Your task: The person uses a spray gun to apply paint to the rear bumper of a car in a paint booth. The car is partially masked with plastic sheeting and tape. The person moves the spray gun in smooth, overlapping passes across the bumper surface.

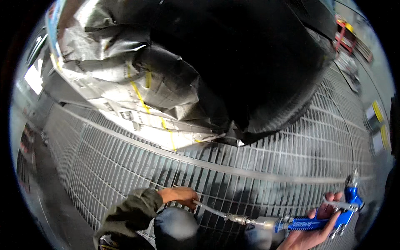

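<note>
A blue spray gun point(307, 223) with a metal nozzle lies across my right hand point(311, 236). The fingers wrap round its handle, and the nozzle end points away from me at the right. From the handle's base, a metal coupling point(238, 219) joins a thin pale air hose point(211, 209). My left hand point(182, 195) is closed on that hose, a short way left of the coupling. Beyond both hands stands a large, glossy black curved panel point(254, 66). Crumpled printed masking paper point(112, 79) with yellow tape point(139, 96) covers its left side.
Metal floor grating point(266, 160) spreads under everything, crossed by a long raised bar point(208, 166). At the right edge are containers with yellow parts point(375, 112). A red object point(345, 36) stands at the far right. My knee point(177, 227) shows between my arms.
</note>
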Demonstrator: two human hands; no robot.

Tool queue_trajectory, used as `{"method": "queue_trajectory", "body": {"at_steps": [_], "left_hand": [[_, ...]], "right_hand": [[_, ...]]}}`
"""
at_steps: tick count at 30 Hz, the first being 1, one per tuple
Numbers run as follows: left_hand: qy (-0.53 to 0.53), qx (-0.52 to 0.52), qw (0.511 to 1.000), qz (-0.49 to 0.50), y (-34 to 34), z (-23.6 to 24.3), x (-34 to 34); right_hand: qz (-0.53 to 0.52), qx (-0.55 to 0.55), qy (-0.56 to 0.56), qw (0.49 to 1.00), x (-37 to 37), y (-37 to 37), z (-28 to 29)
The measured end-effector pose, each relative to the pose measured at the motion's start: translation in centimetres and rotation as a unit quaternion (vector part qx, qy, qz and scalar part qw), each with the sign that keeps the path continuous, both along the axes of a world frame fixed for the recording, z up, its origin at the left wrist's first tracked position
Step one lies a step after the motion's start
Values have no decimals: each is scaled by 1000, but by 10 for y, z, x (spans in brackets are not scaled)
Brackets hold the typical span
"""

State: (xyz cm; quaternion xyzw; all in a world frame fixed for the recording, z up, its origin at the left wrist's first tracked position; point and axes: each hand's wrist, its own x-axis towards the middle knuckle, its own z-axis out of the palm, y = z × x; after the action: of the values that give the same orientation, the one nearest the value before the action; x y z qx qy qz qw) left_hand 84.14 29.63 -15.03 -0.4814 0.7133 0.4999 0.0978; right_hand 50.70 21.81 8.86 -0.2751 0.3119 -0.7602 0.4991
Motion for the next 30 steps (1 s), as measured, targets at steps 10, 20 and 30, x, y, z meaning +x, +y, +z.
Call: {"method": "queue_trajectory", "body": {"at_steps": [10, 20, 30], "left_hand": [[326, 132, 719, 599, 202, -108, 0], [-5, -489, 652, 579, 167, 71, 251], [70, -467, 596, 649, 181, 91, 277]], "right_hand": [[84, -129, 32, 988, 87, 47, 49], [102, 75, 72, 989, 203, 84, -41], [152, 2, 60, 987, 251, 70, -15]]}}
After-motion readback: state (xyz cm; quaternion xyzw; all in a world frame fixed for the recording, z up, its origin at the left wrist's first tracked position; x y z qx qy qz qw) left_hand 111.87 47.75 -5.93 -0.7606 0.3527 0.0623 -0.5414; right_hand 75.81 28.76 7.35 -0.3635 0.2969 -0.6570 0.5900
